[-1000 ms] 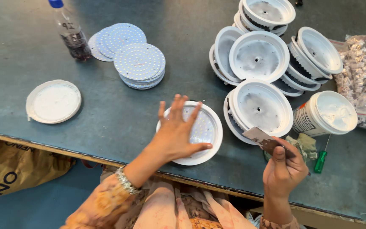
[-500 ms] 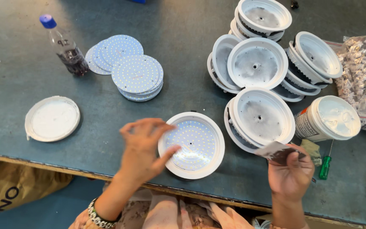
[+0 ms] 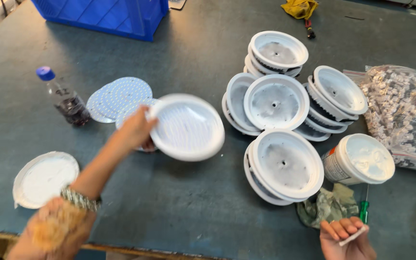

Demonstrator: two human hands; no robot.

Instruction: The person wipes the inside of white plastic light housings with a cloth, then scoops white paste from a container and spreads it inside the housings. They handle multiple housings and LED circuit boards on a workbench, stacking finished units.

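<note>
My left hand [image 3: 136, 129] grips the left rim of a round white lamp housing [image 3: 187, 126] with an LED board inside, held above the grey-green table and over a stack of round white LED boards [image 3: 119, 96]. My right hand [image 3: 346, 237] is at the bottom right edge, fingers curled around a small flat white card [image 3: 354, 235]. Next to that hand lie a crumpled green cloth [image 3: 326, 206] and a green-handled screwdriver [image 3: 364, 208].
Several empty white housings [image 3: 276, 102] are piled at centre right, one stack [image 3: 283, 164] nearest me. A white tub [image 3: 359, 159], a bag of small white parts [image 3: 403, 114], a small bottle [image 3: 63, 97], a white lid [image 3: 43, 178] and a blue crate [image 3: 103, 15] are also on the table.
My left hand has lifted the housing with the board off the table and carried it left and away. My right hand has dropped toward the near edge.
</note>
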